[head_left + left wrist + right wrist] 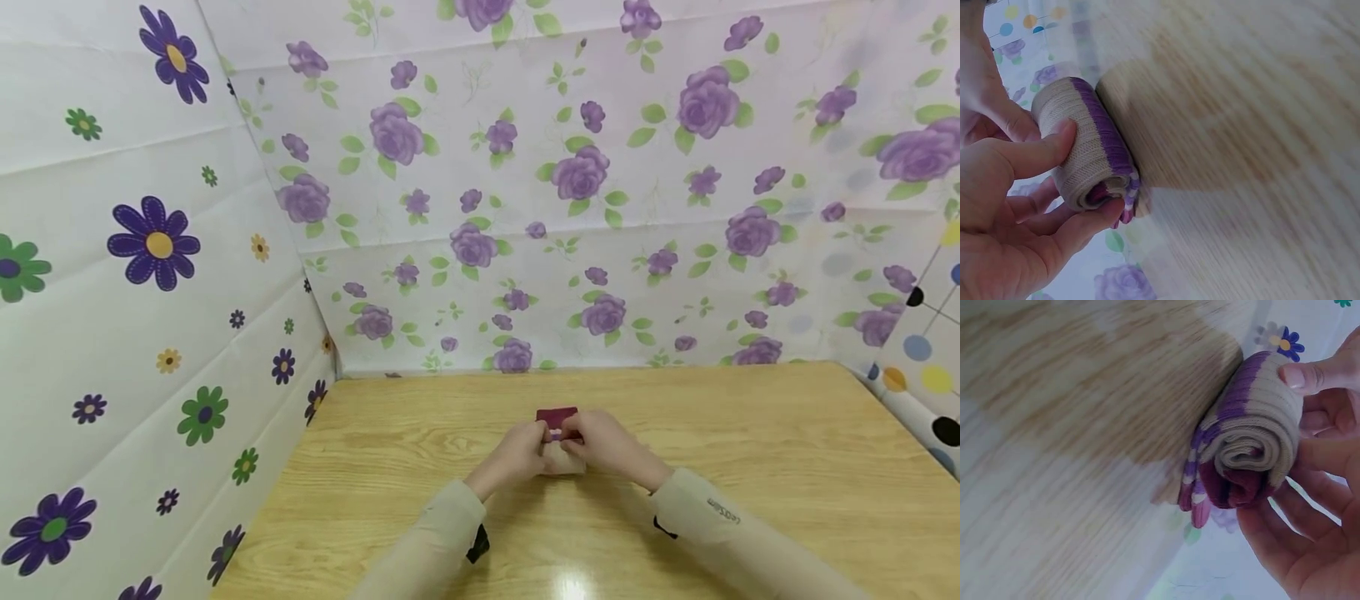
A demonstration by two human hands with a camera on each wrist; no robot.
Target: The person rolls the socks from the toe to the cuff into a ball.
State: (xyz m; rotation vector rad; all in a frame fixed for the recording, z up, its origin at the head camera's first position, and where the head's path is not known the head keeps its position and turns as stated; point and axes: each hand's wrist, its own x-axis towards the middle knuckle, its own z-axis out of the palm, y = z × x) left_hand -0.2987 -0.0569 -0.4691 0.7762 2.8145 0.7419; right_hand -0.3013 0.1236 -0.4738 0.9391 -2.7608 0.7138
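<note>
Clearly, the left hand (519,450) and right hand (606,443) grip the knitted roll (1090,153) on the wooden table (360,500), fingers curled round its ends; slackened or uneven pressure could let it unwind.

The person's left forearm (423,542) and right forearm (738,525) slant forward and inward; the left hand (516,452) and right hand (609,446) are near each other, both gripping with bent fingers (1088,226).

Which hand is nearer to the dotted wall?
Right: the right hand holds the knitted roll on the side toward the dotted wall; the left hand holds its other side, farther away.
</note>
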